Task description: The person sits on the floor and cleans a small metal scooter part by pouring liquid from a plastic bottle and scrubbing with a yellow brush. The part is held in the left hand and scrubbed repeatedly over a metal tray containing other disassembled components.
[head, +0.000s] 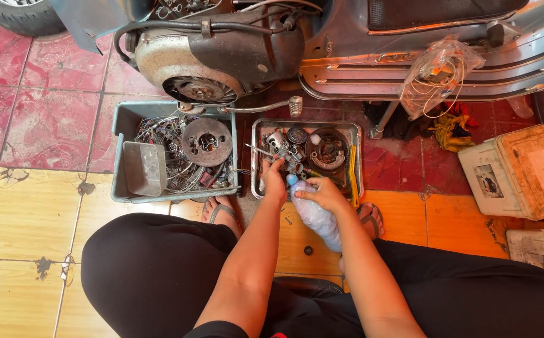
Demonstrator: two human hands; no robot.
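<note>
Above us lies the scooter (359, 44) on its side, engine cover toward the tiled floor (27, 213). On the floor near its lower edge sit two trays side by side: the grey plastic bin (121, 156) of wires and a round plate at left, the metal tray (256, 156) of engine parts at right. Our left hand (276, 177) reaches over the metal tray's near edge and closes on a small metal part (290, 159) — likely a carburettor piece. Just beside it, our right hand (322, 194) is wrapped around a clear plastic bottle (314, 216), whose long axis runs from our lap up and left, its blue-capped neck pointing at the held part. A yellow tool (352, 172) lies along the tray's right edge.
</note>
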